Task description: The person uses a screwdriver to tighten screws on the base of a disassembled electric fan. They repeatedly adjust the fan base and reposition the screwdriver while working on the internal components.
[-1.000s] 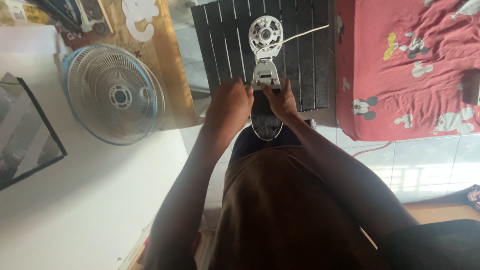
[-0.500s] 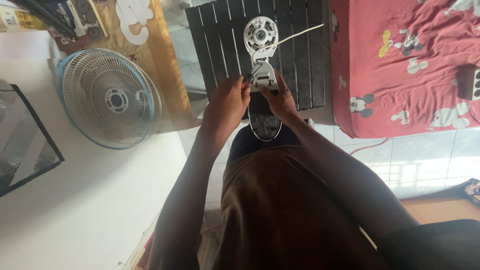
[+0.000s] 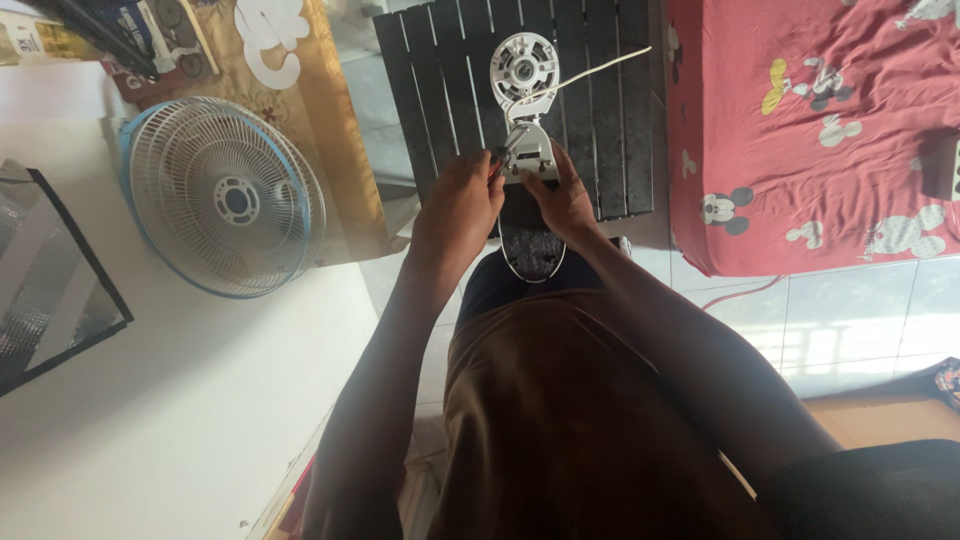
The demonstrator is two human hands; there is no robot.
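Observation:
A white fan motor housing [image 3: 524, 72] with its neck and a thin white cord lies on a black slatted table [image 3: 600, 110]. My left hand [image 3: 457, 205] grips the left side of the housing's lower neck part [image 3: 531, 150]. My right hand [image 3: 563, 196] holds the same part from the right. Just under the hands, a round dark fan base [image 3: 530, 255] shows at the table's near edge. My lap in brown cloth fills the lower middle of the view.
A round fan grille with a blue rim [image 3: 222, 196] leans at the left on a white surface [image 3: 150, 400]. A dark framed panel [image 3: 45, 280] lies far left. A red cartoon-print bedsheet [image 3: 810, 130] covers the right. White fan blades [image 3: 270, 35] rest on a golden cloth.
The view has shifted slightly; my hands stay on the neck of the motor housing, with small finger movements only.

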